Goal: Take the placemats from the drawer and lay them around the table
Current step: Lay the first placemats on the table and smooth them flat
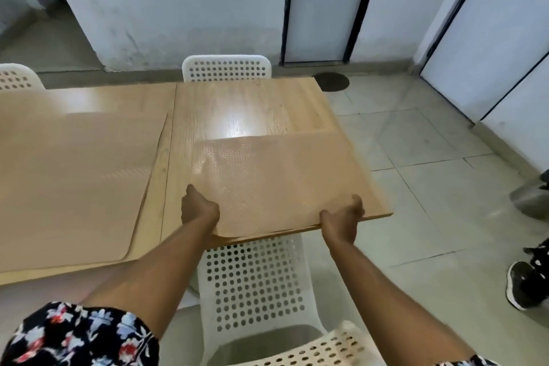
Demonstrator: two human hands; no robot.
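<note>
A tan textured placemat [276, 181] lies on the near right corner of the wooden table [252, 107], its near edge reaching the table's edge. My left hand [197, 206] grips its near left corner. My right hand [344, 215] grips its near right edge, thumb on top. Thin layers show at the mat's near edge, so more than one sheet may lie there. Another large tan placemat [77, 181] lies flat on the left part of the table. No drawer is in view.
A white perforated chair [255, 285] stands under me at the near edge, another chair [227, 68] at the far side, a third chair [15, 77] far left. A person's black shoe [523, 284] and a metal bin [531, 197] are on the tiled floor right.
</note>
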